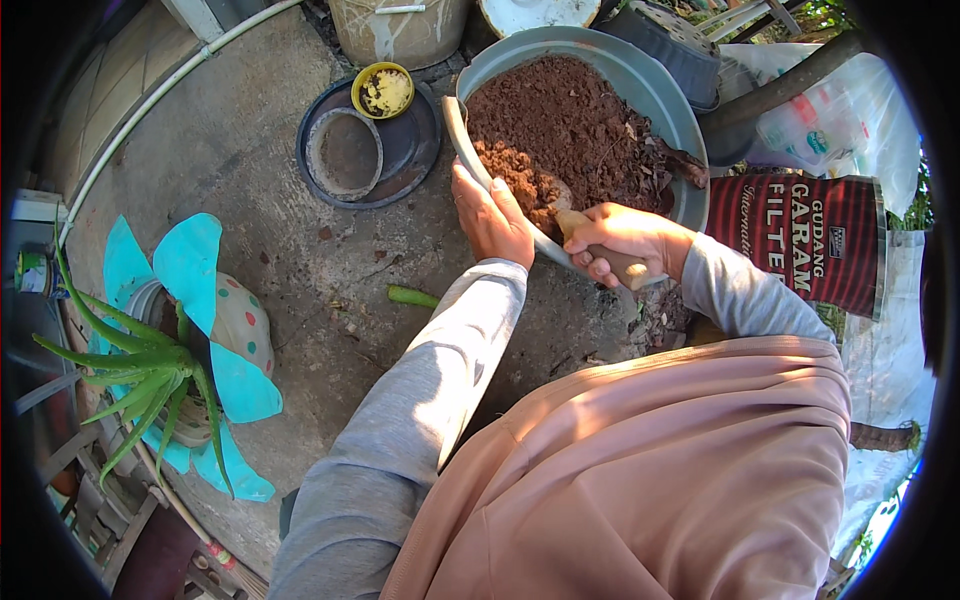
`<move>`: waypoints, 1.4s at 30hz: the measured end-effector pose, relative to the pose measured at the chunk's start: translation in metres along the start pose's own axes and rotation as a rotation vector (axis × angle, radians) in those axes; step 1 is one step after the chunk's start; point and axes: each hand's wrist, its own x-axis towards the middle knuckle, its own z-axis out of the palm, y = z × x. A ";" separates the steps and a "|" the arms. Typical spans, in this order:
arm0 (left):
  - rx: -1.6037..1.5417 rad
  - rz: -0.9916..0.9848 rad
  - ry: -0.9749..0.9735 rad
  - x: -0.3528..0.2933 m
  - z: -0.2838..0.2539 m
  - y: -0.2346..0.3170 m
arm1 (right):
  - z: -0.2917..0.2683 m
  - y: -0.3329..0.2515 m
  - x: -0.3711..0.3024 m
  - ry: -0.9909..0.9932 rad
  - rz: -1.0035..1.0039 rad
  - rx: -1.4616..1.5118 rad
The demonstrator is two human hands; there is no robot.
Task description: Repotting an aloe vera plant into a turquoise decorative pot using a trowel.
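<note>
Dark reddish-brown soil (pixel 560 110) fills a large round grey-green basin (pixel 690 120) in front of me. My left hand (pixel 493 222) lies against the basin's near left rim, fingers along its outer side and thumb close to the edge. At the near rim, my right hand (pixel 625 240) is closed around the tan handle of a short digging tool (pixel 618 262). The handle's butt end sticks out below my fist. The tool's other end goes into looser, clumpy soil, and its head is mostly hidden. Dry leaves and a piece of wood (pixel 685 163) lie at the soil's right side.
A black round tray (pixel 425 150) on the concrete holds a shallow dish (pixel 343 152) and a yellow pot (pixel 383 90). Left stands an aloe plant (pixel 150 365) by turquoise petal shapes (pixel 188 270). Buckets (pixel 400 30) stand behind; a red-black striped sack (pixel 800 240) lies right.
</note>
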 end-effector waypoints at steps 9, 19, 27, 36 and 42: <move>0.032 -0.016 0.003 -0.004 0.003 0.000 | -0.001 -0.021 0.027 -0.005 -0.088 0.069; 0.154 -0.056 0.002 -0.003 -0.001 -0.002 | 0.015 -0.013 0.005 0.061 -0.132 -0.248; 0.144 -0.019 0.039 -0.004 0.005 -0.002 | -0.003 -0.008 0.030 -0.094 -0.162 0.234; 0.340 -0.187 -0.093 -0.001 -0.010 0.013 | -0.013 0.021 0.042 -0.364 -0.206 0.645; 0.694 -0.359 -0.499 0.016 -0.062 0.051 | -0.017 0.027 0.031 -0.435 -0.340 0.725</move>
